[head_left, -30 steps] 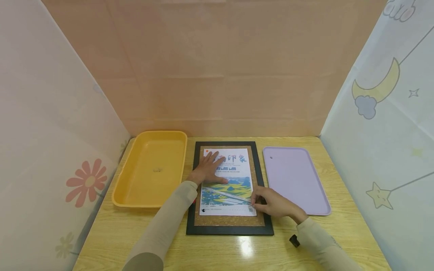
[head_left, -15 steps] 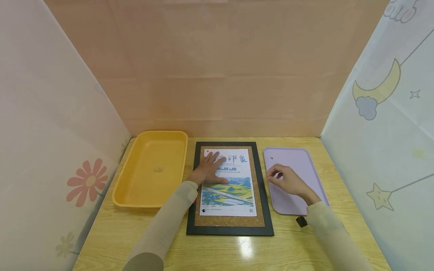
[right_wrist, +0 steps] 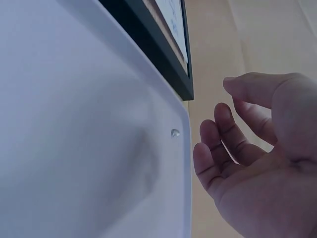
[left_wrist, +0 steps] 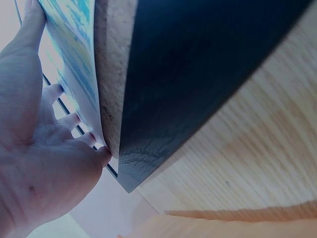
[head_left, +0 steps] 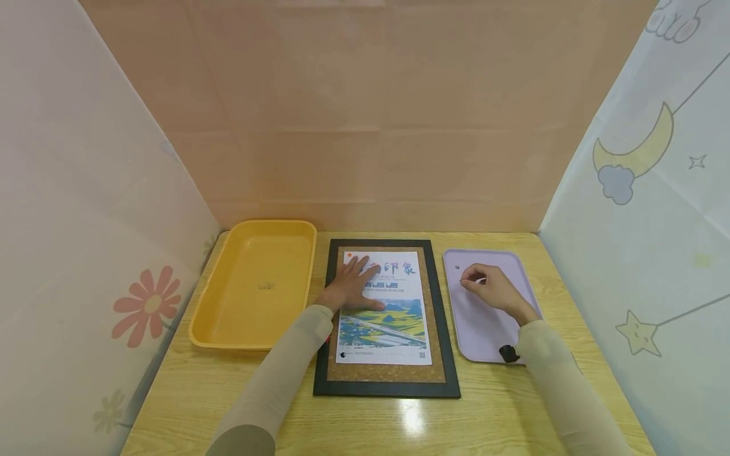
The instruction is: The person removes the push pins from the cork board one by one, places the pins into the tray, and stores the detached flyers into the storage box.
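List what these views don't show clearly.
Head: part of the poster, covered by the left hand.
Head: what the small item on the tray is; too small.
Head: whether the right hand holds anything; too small to tell.
Right wrist: most of the board, cut off by the top edge.

My left hand [head_left: 352, 283] presses a white paper [head_left: 396, 320] flat on a brown cork board [head_left: 388, 373] with a black frame. The paper has big blue letters up top and green and yellow hills below. A small orange dot [head_left: 350, 254] is in its top left corner, and a round black dot [head_left: 343, 354] is in the bottom left. A tiny shiny thing [right_wrist: 175, 133] lies near the far left corner of the flat purple tray [head_left: 481, 339]. My right hand [head_left: 493, 288] is near it, thumb and first finger close together.
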A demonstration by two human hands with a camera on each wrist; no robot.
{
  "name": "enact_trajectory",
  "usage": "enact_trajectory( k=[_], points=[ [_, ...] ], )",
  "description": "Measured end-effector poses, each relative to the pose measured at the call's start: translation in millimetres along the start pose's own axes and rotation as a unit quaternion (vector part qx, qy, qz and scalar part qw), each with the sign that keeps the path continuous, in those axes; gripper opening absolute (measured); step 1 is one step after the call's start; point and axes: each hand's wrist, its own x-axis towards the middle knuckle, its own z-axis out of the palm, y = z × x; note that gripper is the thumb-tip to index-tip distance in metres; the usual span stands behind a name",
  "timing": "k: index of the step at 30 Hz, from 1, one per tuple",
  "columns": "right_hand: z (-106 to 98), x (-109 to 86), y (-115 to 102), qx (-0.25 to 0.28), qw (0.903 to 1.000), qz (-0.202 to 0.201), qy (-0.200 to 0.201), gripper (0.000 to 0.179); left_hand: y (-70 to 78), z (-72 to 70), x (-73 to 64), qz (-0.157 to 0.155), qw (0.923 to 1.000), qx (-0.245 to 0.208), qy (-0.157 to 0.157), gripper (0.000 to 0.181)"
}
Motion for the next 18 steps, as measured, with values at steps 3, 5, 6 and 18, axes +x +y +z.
enact_trajectory(
  k=[3,5,6,18],
  points=[
    [-0.9,4.3,4.2,-0.002,0.9999,0.012,0.002,0.008,0.1,-0.7,-1.1,0.002,1.0,-0.001,0.001,0.112],
    [-1.2,7.3,5.8,-0.003,0.9998,0.016,0.007,0.009,0.1,-0.9,-1.2,0.002,1.0,-0.002,0.002,0.112],
    [-1.2,9.1,6.7,-0.004,0.9998,0.017,0.01,0.01,0.1,-0.9,-1.1,0.001,1.0,-0.002,0.002,0.112],
    [-3.1,28.5,22.3,-0.018,0.9977,0.063,0.018,0.017,-2.0,2.0,0.7,-0.003,1.0,0.003,0.007,0.112]
  ],
)
